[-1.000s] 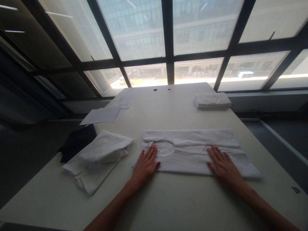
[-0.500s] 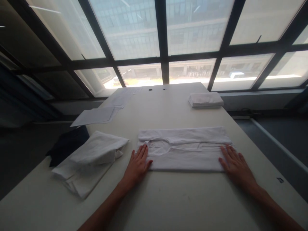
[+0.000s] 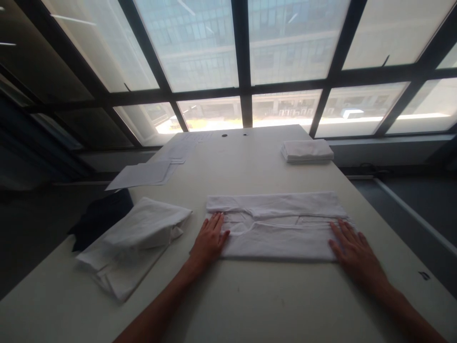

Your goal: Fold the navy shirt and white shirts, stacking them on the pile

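A white T-shirt (image 3: 278,243) lies on the table with its long sides folded inward, making a wide flat strip. Its round neckline faces left, and the two folded edges run along the middle. On the neckline end rests my left hand (image 3: 210,239), fingers stretched flat on the cloth. My right hand (image 3: 355,247) lies on the opposite end, its fingers extended and pressed against the fabric. Neither hand grasps anything.
Left on the white table (image 3: 250,295) lies a loosely folded white cloth (image 3: 135,233), partly over a dark cloth (image 3: 102,216). Paper sheets (image 3: 143,174) lie farther back. A neat stack of folded white cloth (image 3: 307,151) stands near the right edge. Windows (image 3: 282,43) rise behind.
Both hands stay flat on the T-shirt, the left shifted very slightly to the right. The whole view has moved a little, with the table appearing slightly lower.
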The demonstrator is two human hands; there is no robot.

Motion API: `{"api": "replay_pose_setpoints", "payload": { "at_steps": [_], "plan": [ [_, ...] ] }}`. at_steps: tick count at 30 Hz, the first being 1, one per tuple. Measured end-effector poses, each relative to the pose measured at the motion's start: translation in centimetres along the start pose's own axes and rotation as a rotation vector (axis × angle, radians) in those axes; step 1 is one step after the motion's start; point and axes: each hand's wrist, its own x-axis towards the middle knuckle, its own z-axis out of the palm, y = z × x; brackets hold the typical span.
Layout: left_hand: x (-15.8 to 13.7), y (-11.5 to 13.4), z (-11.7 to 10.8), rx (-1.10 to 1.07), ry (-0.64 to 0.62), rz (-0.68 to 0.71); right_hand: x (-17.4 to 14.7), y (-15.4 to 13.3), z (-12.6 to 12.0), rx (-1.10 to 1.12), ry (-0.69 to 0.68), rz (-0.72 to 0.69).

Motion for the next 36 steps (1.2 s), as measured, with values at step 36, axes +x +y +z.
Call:
{"api": "replay_pose_setpoints", "payload": {
  "at_steps": [36],
  "plan": [
    [-1.5,-2.3,-6.6,-0.779,-0.192,-0.715,8.3,-24.7,-1.3,0.33,-0.25,-0.256]
  ]
}}
